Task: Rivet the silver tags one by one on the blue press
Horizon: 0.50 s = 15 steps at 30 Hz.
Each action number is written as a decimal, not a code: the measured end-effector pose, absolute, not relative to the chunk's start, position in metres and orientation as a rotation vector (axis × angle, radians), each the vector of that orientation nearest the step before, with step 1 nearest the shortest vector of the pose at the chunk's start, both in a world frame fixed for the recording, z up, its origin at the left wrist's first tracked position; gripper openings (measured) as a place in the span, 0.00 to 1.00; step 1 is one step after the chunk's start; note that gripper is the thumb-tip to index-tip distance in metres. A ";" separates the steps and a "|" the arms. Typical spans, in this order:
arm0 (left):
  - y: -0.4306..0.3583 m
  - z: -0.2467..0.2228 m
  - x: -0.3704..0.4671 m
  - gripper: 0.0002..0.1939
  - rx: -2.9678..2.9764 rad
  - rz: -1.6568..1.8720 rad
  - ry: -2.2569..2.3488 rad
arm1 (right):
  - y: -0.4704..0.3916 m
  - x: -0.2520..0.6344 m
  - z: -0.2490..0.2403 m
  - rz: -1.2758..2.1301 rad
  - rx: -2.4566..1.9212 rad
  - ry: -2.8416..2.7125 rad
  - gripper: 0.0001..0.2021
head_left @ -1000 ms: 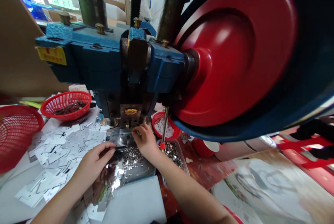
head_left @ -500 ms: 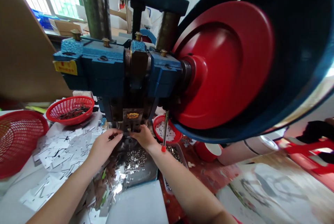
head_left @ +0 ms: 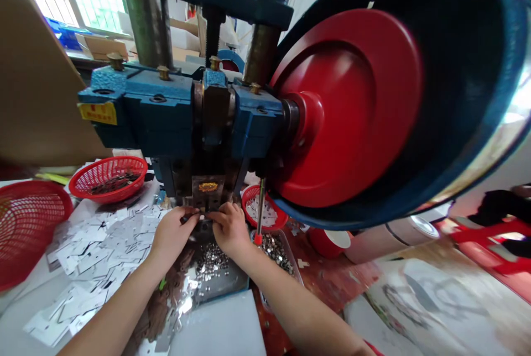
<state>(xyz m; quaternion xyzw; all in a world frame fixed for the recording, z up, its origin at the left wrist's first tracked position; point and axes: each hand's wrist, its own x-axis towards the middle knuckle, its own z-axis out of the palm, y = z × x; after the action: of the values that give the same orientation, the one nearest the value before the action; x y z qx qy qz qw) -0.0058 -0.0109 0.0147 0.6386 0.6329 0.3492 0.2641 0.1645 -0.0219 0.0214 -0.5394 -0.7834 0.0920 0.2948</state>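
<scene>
We are bringing our left hand (head_left: 172,234) and right hand (head_left: 232,229) together under the head of the press (head_left: 160,118). Thumb and forefinger of each are drawing nearly closed around a small piece (head_left: 202,216); our fingers are covering too much to tell whether either is truly pinching it. The piece is lying between our fingertips, at the foot of the punch block (head_left: 208,195).

We are judging this as one piece midway in a long run: it is sitting at the punch, and whether it is already pressed, we are not managing to tell. Small metal bits (head_left: 211,259) are gathering nearer us than the grip, apparently from earlier strokes. Left of the grip, a broad pile of flat plates (head_left: 103,245) is spreading, perhaps waiting, and beyond it a red basket (head_left: 103,197) is holding darker pieces. Right of the grip, a plastic tub (head_left: 296,270) is holding more bits.

A yellow sticker (head_left: 98,113), up and left of the grip, is showing red characters too blurred for reading; a yellow label (head_left: 208,187) just above the grip is likewise staying illegible.
</scene>
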 end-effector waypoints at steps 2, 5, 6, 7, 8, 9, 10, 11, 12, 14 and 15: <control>-0.009 0.010 -0.007 0.15 1.758 0.956 1.713 | -0.025 0.166 0.025 0.148 -1.453 -2.184 0.16; -0.006 0.004 -0.010 0.15 1.802 0.978 1.701 | -0.028 0.165 0.030 0.022 -1.474 -2.305 0.13; -0.004 0.003 -0.011 0.15 1.813 0.984 1.697 | -0.029 0.165 0.032 -0.019 -1.478 -2.343 0.13; -0.003 0.001 -0.011 0.15 1.820 0.990 1.691 | -0.030 0.163 0.034 -0.057 -1.480 -2.379 0.12; -0.002 0.000 -0.011 0.15 1.827 0.996 1.683 | -0.031 0.162 0.036 -0.091 -1.479 -2.411 0.11; -0.001 -0.002 -0.011 0.15 1.833 1.000 1.670 | -0.031 0.160 0.038 -0.118 -1.478 -2.436 0.11; 0.001 -0.003 -0.010 0.15 1.839 1.004 1.654 | -0.031 0.159 0.039 -0.133 -1.474 -2.455 0.10; 0.002 -0.003 -0.009 0.15 1.845 1.007 1.636 | -0.031 0.158 0.040 -0.130 -1.474 -2.462 0.10; 0.003 -0.003 -0.009 0.14 1.850 1.009 1.620 | -0.030 0.157 0.040 -0.105 -1.476 -2.455 0.10; 0.004 -0.002 -0.008 0.13 1.854 1.015 1.604 | -0.028 0.159 0.037 0.014 -1.484 -2.387 0.11; 0.003 0.000 -0.009 0.13 1.850 1.021 1.608 | -0.027 0.161 0.034 0.098 -1.482 -2.318 0.12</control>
<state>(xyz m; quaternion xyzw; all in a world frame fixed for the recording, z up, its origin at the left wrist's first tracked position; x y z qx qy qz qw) -0.0093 0.0033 0.0003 0.6762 0.5878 0.3733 0.2407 0.1611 -0.0270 0.0345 -0.5281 -0.8262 0.0349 0.1930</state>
